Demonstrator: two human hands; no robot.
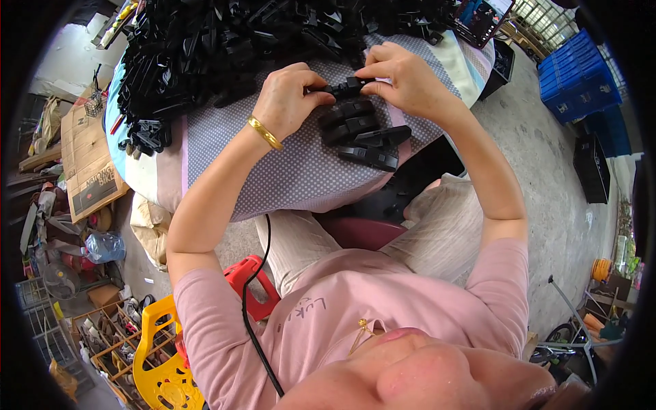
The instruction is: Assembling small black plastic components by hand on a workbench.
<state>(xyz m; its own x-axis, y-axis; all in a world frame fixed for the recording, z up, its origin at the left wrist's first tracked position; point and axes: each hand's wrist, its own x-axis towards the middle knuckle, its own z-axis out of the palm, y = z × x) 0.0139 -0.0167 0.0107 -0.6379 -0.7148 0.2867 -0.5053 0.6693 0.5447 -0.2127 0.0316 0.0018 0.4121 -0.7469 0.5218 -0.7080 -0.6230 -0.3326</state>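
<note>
A small black plastic part (347,87) is held level between both my hands over the cloth-covered table. My left hand (285,97), with a gold bangle at its wrist, pinches the part's left end. Thumb and fingers of my right hand (402,78) grip the other end. Just below them, several chunky black plastic pieces (350,123) sit close together on the cloth. Two longer black pieces (369,157) lie nearer to me, by the table's edge. Beyond my hands spreads a big heap of similar black parts (225,48). My fingers partly cover the held part.
The round table wears a patterned cloth (266,181). A phone (482,20) stands at its far right. Blue crates (577,75) and a black bin (591,167) are on the right. A cardboard sheet (85,157) leans left; a yellow plastic chair (160,362) is lower left. A black cable (254,301) hangs beside me.
</note>
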